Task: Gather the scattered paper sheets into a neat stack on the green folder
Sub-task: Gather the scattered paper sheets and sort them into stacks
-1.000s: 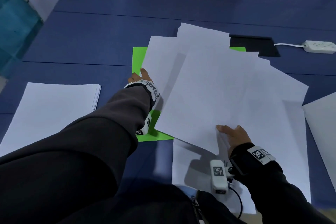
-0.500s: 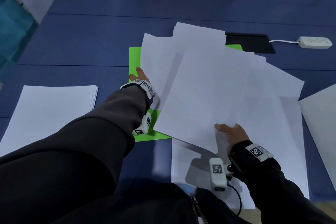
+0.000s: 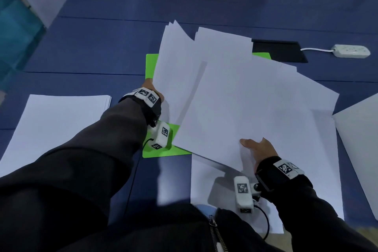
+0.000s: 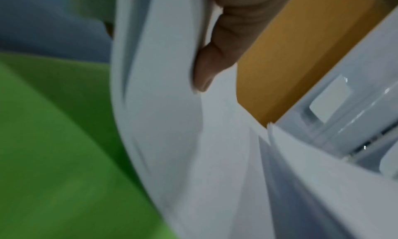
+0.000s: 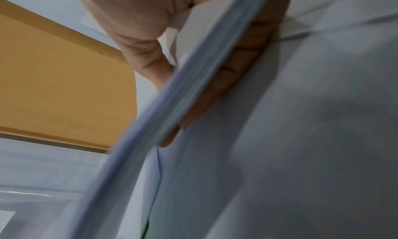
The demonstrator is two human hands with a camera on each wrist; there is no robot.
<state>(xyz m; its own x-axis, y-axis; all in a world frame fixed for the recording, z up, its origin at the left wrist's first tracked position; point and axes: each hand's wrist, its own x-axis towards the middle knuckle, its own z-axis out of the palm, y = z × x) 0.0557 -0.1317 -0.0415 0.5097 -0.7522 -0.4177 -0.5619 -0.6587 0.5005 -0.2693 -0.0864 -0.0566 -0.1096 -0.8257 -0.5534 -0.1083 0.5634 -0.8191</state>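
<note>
White paper sheets (image 3: 245, 98) lie fanned across the middle of the blue desk (image 3: 92, 47), covering most of the green folder (image 3: 150, 65), whose left strip and near left corner show from under them. The left hand (image 3: 152, 90) is at the left edge of the fan, lifting a few sheets so they stand tilted off the folder. The right hand (image 3: 258, 149) holds the near edge of the top sheets, thumb on top, the other fingers hidden below. A separate neat pile of paper (image 3: 59, 122) lies at the desk's left edge, another sheet (image 3: 360, 139) at the right edge, and one loose sheet (image 3: 206, 180) at the near edge under the right wrist. A black panel (image 3: 280, 51) and a white power strip (image 3: 350, 50) sit toward the far right.

From the left wrist, the thumb (image 4: 217, 55) presses on the upper face of the curled sheets (image 4: 172, 123), pinching them; the green folder (image 4: 53, 140) lies just below.

From the right wrist, the thumb (image 5: 146, 51) and fingers (image 5: 226, 89) pinch a thin bundle of sheets (image 5: 183, 92) between them, with more paper (image 5: 301, 140) beneath.
</note>
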